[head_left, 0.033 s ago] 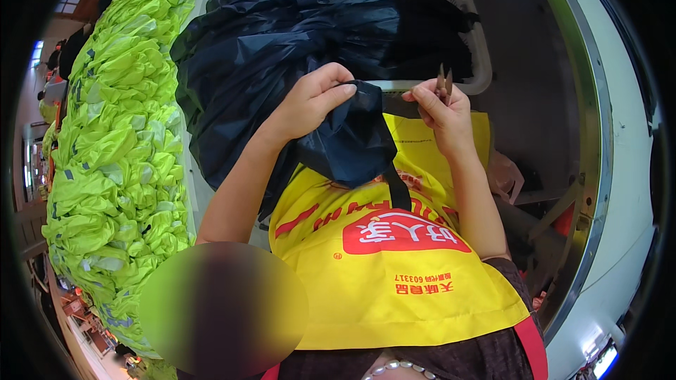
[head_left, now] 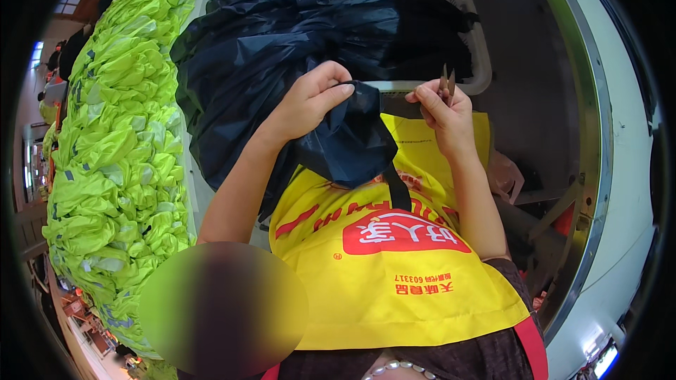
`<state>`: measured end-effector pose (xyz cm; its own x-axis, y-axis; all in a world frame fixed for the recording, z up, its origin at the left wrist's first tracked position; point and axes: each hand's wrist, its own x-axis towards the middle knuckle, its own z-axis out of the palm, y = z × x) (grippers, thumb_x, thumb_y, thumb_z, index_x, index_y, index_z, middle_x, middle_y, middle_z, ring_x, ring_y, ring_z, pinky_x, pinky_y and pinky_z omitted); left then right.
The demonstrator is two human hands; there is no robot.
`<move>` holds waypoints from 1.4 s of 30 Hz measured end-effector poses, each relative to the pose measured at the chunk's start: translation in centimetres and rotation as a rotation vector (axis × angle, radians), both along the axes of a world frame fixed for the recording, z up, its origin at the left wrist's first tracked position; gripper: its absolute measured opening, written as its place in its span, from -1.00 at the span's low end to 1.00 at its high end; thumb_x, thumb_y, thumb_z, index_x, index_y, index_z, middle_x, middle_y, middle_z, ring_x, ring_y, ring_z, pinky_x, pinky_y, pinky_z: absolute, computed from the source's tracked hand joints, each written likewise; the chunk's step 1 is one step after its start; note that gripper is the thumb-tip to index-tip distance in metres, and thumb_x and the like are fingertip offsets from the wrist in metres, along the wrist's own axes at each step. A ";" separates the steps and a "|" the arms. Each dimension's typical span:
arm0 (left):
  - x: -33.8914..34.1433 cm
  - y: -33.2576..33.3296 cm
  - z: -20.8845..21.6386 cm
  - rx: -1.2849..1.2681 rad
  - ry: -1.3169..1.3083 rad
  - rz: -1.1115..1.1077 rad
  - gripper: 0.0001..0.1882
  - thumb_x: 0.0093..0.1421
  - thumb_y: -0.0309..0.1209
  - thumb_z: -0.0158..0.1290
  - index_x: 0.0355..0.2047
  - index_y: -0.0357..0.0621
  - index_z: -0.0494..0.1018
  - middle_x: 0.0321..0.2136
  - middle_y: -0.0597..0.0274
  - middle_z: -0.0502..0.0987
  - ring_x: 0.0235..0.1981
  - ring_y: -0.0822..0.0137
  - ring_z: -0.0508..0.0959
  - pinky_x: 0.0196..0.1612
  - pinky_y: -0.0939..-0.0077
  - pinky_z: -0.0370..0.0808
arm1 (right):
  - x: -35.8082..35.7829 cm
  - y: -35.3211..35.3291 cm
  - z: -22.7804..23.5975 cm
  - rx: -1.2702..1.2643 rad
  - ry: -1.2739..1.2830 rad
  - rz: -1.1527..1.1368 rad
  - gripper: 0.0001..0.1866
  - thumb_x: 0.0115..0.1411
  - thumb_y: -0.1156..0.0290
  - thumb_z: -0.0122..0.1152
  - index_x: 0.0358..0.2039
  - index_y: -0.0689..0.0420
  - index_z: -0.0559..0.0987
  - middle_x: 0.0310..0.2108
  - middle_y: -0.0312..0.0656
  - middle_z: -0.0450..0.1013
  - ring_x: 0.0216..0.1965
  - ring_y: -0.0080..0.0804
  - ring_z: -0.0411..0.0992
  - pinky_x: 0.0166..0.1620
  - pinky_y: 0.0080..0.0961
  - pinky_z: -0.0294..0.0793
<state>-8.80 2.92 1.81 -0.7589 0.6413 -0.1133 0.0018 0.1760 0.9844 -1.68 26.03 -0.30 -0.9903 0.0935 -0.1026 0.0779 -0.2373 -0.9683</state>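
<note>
Between the thumb and fingers of my left hand (head_left: pixel 314 100) is the edge of a dark navy fabric piece (head_left: pixel 352 142), which hangs down over my lap. The cloth looks thin and slightly shiny. My right hand (head_left: pixel 445 114) is raised to the right of it, with a gap between the two. Closed in that hand is a pair of thread snips (head_left: pixel 448 81), its two pointed blades sticking up past the fingers. Its thumb and forefinger are pinched together; whether they hold a thread as well I cannot tell.
A large heap of navy fabric (head_left: pixel 282 35) spills from a white plastic basket (head_left: pixel 481 63) in front of me. Bright yellow-green garments (head_left: pixel 127 169) are piled along the left. A yellow apron (head_left: pixel 394 309) covers my lap. A pale table with a metal edge (head_left: pixel 611 148) curves along the right.
My right hand with the snips has shifted very slightly to the right. My left hand and the fabric are almost unmoved.
</note>
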 end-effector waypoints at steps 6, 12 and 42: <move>0.3 0.7 -0.4 0.030 0.054 0.052 -0.93 0.21 -0.45 -0.11 -0.30 -0.11 0.31 -0.48 0.42 0.31 -0.46 0.63 0.27 -0.38 0.83 0.22 | 0.8 -0.8 -0.4 -0.055 0.052 0.019 -0.85 0.13 0.32 0.15 -0.42 0.14 0.50 -0.57 -0.33 0.46 -0.71 -0.79 0.16 -0.63 -0.84 0.07; 1.1 1.0 0.8 -0.077 0.164 0.023 -0.80 0.18 -0.32 -0.03 -0.25 -0.13 0.34 -0.40 0.38 0.33 -0.38 0.57 0.31 -0.26 0.79 0.26 | 0.7 -0.3 -0.5 -0.245 -0.082 0.075 -0.87 0.15 0.34 0.12 -0.45 0.11 0.50 -0.68 -0.43 0.32 -0.73 -0.78 0.13 -0.65 -0.84 0.06; 2.7 2.1 -1.4 -0.144 0.225 -0.041 -0.79 0.09 -0.60 -0.17 -0.30 -0.23 0.43 -0.28 0.19 0.45 -0.18 0.31 0.44 -0.01 0.54 0.30 | -1.0 0.2 2.5 -0.500 -0.004 0.015 -0.87 0.14 0.36 0.13 -0.46 0.14 0.49 -0.63 -0.32 0.43 -0.72 -0.68 0.33 -0.62 -0.83 0.33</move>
